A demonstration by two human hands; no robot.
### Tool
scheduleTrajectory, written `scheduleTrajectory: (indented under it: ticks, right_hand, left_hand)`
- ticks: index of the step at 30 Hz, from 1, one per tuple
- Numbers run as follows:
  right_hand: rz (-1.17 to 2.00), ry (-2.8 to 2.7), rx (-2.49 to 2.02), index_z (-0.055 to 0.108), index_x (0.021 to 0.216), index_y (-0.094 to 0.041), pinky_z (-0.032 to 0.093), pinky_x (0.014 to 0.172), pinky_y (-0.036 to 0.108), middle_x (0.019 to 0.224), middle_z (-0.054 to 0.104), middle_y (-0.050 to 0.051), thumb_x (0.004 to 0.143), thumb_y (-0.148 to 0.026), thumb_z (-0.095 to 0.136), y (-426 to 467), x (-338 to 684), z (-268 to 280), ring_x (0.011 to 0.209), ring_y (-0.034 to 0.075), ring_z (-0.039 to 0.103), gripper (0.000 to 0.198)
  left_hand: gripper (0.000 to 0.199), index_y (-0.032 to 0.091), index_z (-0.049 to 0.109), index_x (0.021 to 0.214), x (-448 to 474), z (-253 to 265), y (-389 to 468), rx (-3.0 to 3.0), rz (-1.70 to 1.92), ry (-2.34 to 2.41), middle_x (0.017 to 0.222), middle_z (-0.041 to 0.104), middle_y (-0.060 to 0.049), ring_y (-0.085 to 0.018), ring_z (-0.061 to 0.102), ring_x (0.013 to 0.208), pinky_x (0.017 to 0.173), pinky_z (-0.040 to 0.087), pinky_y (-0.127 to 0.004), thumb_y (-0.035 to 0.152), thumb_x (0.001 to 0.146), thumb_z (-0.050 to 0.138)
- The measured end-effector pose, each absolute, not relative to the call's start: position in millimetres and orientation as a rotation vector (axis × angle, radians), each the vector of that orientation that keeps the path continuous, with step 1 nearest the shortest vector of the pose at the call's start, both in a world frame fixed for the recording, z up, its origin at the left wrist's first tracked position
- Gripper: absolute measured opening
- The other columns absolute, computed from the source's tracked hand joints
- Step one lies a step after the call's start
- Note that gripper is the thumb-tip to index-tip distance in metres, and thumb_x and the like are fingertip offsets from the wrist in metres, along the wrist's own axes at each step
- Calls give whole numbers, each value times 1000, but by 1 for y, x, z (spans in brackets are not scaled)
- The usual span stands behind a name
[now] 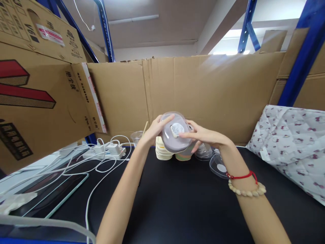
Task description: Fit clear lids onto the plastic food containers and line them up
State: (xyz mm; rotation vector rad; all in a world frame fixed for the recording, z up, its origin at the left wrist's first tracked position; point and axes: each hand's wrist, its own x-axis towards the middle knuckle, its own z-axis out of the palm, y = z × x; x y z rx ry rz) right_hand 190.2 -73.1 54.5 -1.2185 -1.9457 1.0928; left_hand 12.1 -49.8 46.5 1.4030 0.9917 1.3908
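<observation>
A round, clear plastic lid (169, 138) with a whitish round label (177, 129) is held up above the black tabletop. My left hand (156, 129) grips its left edge, thumb across the top face. At the right edge, my right hand (203, 134) grasps it too, with one finger stretched over the label. Behind and below it stands a stack of cream-coloured containers (162, 150). Beside that is a green and orange cup (183, 156), mostly hidden by the lid. More clear plastic pieces (203, 152) lie past my right hand, and another clear lid (218, 166) rests near my right wrist.
White cables and a power strip (111, 151) spread over the left side, beside a flat dark tablet-like device (66, 189). A clear cup (137, 136) stands at the back. Cardboard (203, 88) walls the rear; a patterned quilted cloth (291, 145) borders the right.
</observation>
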Motion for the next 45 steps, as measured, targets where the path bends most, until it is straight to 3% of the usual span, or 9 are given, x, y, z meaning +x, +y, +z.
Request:
scheduleTrajectory:
  ticks: [4, 9, 14, 19, 26, 31, 36, 40, 45]
  right_hand:
    - [1368, -2171, -1294, 21, 143, -19, 52, 47, 24, 114, 62, 17, 67, -53, 69, -74, 174, 41, 69, 19, 68, 97]
    - [1593, -2353, -1360, 29, 140, -14, 52, 48, 23, 116, 61, 20, 59, -44, 78, -62, 142, 12, 53, 13, 64, 99]
    - [1768, -2516, -1442, 56, 109, -4, 52, 52, 19, 107, 64, 21, 70, -46, 70, -50, 123, -12, 56, 12, 65, 59]
    - [1777, -2643, -1598, 58, 81, -7, 52, 56, 20, 87, 68, 16, 66, -67, 63, -41, 121, -20, 76, 19, 69, 62]
    - [1851, -2641, -1730, 58, 81, -10, 50, 54, 20, 62, 64, 6, 69, -71, 57, -43, 114, -24, 60, 15, 66, 62]
    - [1458, -2514, -1781, 60, 82, -9, 49, 53, 20, 85, 69, 13, 74, -53, 66, -48, 122, -9, 70, 17, 68, 46]
    - [442, -2047, -1470, 68, 87, -18, 50, 76, 28, 88, 70, 3, 75, -30, 66, -48, 150, 20, 84, 18, 66, 17]
    - [37, -1677, -1494, 67, 98, -23, 46, 88, 41, 105, 67, 4, 72, -32, 67, -44, 170, 32, 101, 25, 61, 27]
    - [-30, -1671, -1637, 63, 116, -16, 42, 96, 44, 122, 57, 14, 71, -39, 67, -35, 185, 28, 114, 31, 53, 51]
  left_hand:
    - [42, 18, 68, 86, -19, 51, -56, 1607, 895, 1257, 79, 64, -8, -14, 54, 57, 44, 38, -20, 42, 53, 77]
    - [42, 19, 68, 70, -39, 46, -53, 1789, 443, 1391, 72, 66, -5, -17, 58, 61, 45, 40, -20, 22, 29, 79]
    - [29, 18, 64, 53, -41, 28, -35, 1748, 62, 1479, 71, 67, -10, -19, 57, 58, 46, 44, -26, 22, 28, 77]
    - [31, 18, 65, 55, -47, 14, -18, 1753, -91, 1516, 67, 66, -11, -22, 59, 60, 52, 48, -31, 25, 30, 81]
    - [38, 18, 65, 62, -26, 4, -17, 1579, -77, 1650, 66, 66, -12, -31, 65, 71, 56, 52, -40, 17, 29, 85]
    - [41, 17, 61, 60, -29, 13, -20, 1533, 56, 1762, 66, 66, -16, -36, 65, 76, 62, 52, -43, 22, 28, 87]
    - [38, 17, 53, 50, -38, 24, -18, 1647, 616, 1868, 58, 61, -11, -31, 64, 57, 59, 49, -39, 41, 47, 81]
    - [40, 17, 47, 44, -23, 16, -12, 1656, 970, 1974, 45, 49, -6, -27, 61, 51, 62, 46, -35, 41, 70, 66]
    - [39, 18, 41, 39, -8, -2, -5, 1689, 968, 1972, 41, 47, -6, -26, 58, 49, 62, 43, -34, 27, 69, 64]
